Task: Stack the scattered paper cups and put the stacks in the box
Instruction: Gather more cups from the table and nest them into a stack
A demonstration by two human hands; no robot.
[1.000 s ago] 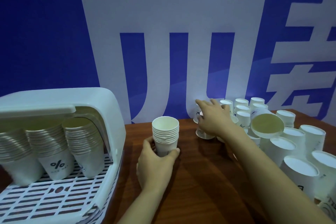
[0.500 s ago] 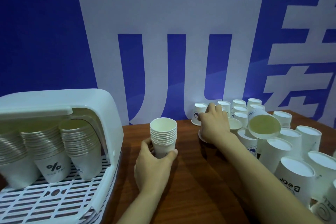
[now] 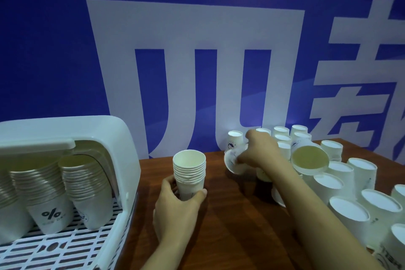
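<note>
On the brown wooden table (image 3: 230,232), a white plastic box with a slatted floor and a raised lid (image 3: 72,193) stands at the left and holds tall stacks of white paper cups (image 3: 65,193), while many single white cups, mostly upside down (image 3: 341,188), crowd the right side. The left hand (image 3: 177,206) has fingers and thumb wrapped round the base of a short upright stack of nested white cups (image 3: 189,173) standing just right of the box. The right hand (image 3: 258,151) reaches to the far cups and seems to pinch one tilted white cup (image 3: 233,161), its outline blurred, at its wall.
</note>
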